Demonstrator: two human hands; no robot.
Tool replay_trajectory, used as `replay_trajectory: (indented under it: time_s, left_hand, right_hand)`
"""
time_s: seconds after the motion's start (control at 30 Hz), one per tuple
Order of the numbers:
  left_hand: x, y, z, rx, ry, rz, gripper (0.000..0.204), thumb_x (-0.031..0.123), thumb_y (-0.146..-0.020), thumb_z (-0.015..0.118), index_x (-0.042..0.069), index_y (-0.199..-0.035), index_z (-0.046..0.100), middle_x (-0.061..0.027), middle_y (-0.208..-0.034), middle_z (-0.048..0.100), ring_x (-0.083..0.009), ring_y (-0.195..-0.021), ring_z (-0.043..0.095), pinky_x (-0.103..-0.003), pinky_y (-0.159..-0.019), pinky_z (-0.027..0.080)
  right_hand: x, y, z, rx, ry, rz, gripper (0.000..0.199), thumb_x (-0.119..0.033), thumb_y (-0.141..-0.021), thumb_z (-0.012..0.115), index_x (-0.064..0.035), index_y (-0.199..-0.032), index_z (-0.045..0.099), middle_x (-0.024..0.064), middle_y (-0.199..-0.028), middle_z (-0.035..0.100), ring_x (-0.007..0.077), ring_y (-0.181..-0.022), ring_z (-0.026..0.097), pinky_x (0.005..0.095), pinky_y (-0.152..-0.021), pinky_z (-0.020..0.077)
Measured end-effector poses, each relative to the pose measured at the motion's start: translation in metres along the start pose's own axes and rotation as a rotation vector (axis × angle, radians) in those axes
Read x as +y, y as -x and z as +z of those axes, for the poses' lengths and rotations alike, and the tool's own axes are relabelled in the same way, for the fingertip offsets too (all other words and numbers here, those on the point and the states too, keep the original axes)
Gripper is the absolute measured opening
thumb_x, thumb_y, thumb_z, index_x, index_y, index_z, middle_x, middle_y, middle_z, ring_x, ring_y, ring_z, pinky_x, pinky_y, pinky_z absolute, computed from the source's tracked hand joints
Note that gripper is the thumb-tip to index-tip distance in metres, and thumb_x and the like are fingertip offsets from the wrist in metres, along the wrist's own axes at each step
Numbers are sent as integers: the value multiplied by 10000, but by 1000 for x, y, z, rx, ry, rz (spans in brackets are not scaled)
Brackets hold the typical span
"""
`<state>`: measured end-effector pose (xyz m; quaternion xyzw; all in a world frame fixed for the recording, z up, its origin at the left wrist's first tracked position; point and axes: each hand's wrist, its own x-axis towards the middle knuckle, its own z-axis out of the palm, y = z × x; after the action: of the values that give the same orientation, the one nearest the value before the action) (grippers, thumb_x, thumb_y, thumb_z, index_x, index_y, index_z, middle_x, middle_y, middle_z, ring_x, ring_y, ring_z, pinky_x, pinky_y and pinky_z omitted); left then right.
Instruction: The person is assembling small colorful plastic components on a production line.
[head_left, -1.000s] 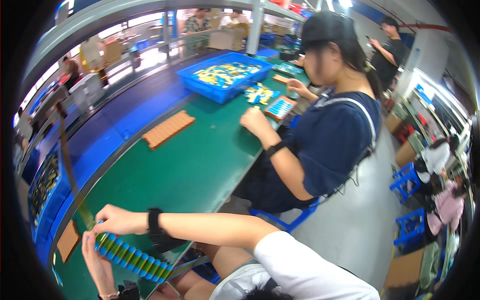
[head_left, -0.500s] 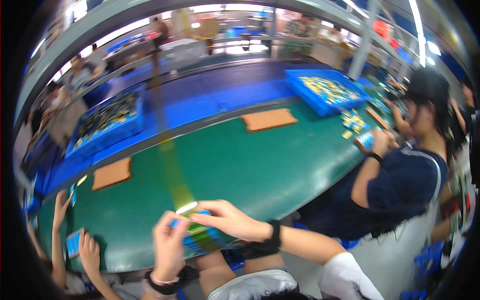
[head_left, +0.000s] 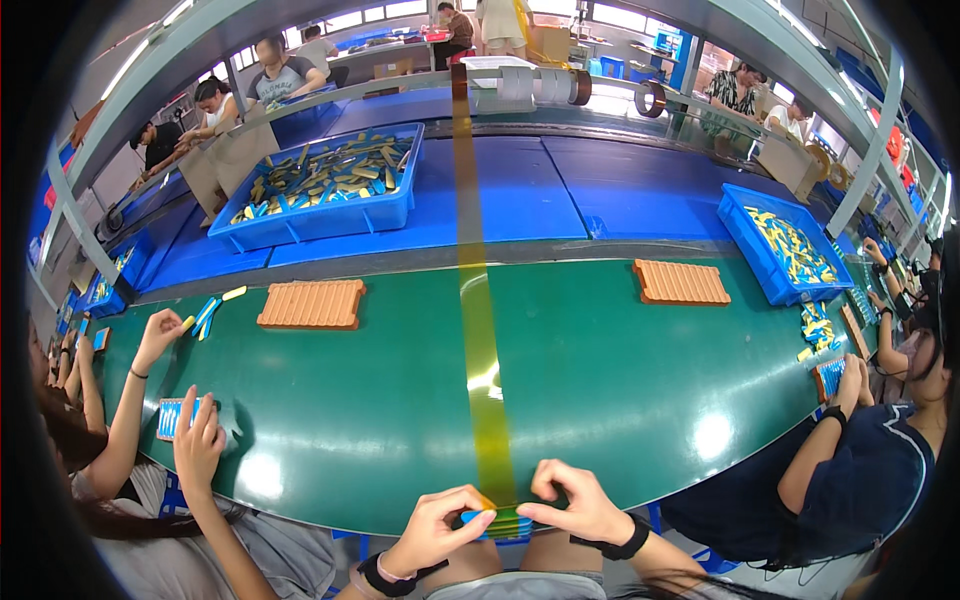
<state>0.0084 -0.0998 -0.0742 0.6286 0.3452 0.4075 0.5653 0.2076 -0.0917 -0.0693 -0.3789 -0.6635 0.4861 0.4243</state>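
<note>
At the near table edge, my left hand (head_left: 440, 528) is closed on a block of blue strips (head_left: 512, 528), its thumb on the top. A long amber see-through tape (head_left: 490, 430) runs from a roll (head_left: 459, 82) on the rail down to this block and covers part of it, so the strips under it look green. My right hand (head_left: 585, 508) is at the block's right end. Its thumb tip touches the tape's edge there, while its fingers are bent and apart from the thumb. The underside of the block is hidden.
Two orange ridged trays (head_left: 312, 303) (head_left: 682, 282) lie on the green table (head_left: 380, 400). Beyond are blue bins (head_left: 330, 235) (head_left: 790, 292) of blue and yellow pieces. Co-workers sit close on both sides, a hand (head_left: 198, 440) at left and a hand (head_left: 850, 385) at right holding filled trays.
The view has swung to the left and sharpened. My right fingers, earlier laid over the tape beside the left hand, have drawn off to the right. The left hand still grips the block.
</note>
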Motion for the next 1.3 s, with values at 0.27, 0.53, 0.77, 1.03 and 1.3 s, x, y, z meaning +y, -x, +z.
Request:
replay_trajectory:
  time_s: [0.27,0.53,0.77,1.03,1.3]
  left_hand:
    - [2,-1,-4,22,101,-42,71,-14,-777,561,-72,-764,523,-91,-780,559,-96,-659,504,-204,-544,417]
    - [3,3,0,74,78,-92,48,-40,-761,545,-47,-720,521,-121,-814,581,-143,-724,537,-247,-646,424]
    - [-2,5,1,144,64,-94,60,-29,-754,556,-45,-711,518,-117,-806,585,-135,-706,527,-245,-652,412]
    - [9,5,-2,54,-11,-204,121,-3,-746,557,-1,-867,554,-37,-862,552,-89,-726,473,-215,-637,352]
    - [7,6,0,165,-23,-171,19,-11,-793,530,2,-778,531,20,-751,503,-44,-668,418,-180,-600,329]
  right_hand:
    - [-1,5,6,603,-86,34,532,80,-697,629,-83,-509,160,-37,-449,224,47,-438,189,206,-385,179]
    - [3,9,3,539,5,68,510,38,-732,614,-62,-503,169,-14,-457,195,66,-437,173,223,-381,164]
    - [2,9,2,384,-58,79,497,-41,-773,605,-54,-532,170,2,-476,170,88,-448,151,250,-384,162]
    - [4,12,8,334,-22,-9,429,-108,-796,591,-28,-536,260,22,-508,164,121,-454,173,279,-396,194]
    - [8,5,12,321,192,-96,410,-95,-788,582,-31,-559,248,51,-490,207,172,-444,192,297,-396,210]
